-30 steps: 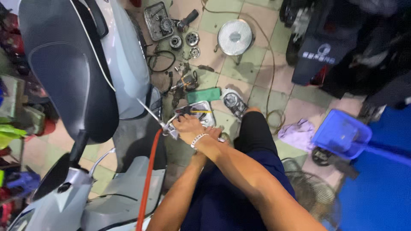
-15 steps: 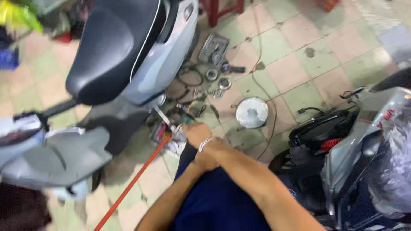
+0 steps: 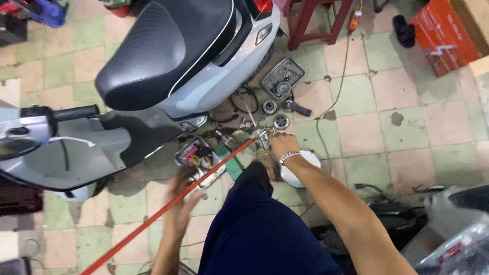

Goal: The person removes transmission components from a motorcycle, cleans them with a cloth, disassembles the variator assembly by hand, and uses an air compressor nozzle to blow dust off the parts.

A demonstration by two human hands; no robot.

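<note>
The right hand (image 3: 283,146) closes its fingers on a small metal tool (image 3: 262,135) whose orange hose (image 3: 168,204) runs back past the blurred, spread left hand (image 3: 182,196).

One grey scooter (image 3: 153,97) with one black seat (image 3: 163,46) stands on the tiled floor (image 3: 407,132). Two bare hands show: the right hand (image 3: 282,146) and the blurred left hand (image 3: 183,196). One orange hose (image 3: 168,203) crosses the floor. Three small round metal parts (image 3: 281,122) lie near one square metal cover (image 3: 282,79). There is one white round lid (image 3: 300,170), one red stool (image 3: 318,18) and one orange box (image 3: 443,33).
</note>
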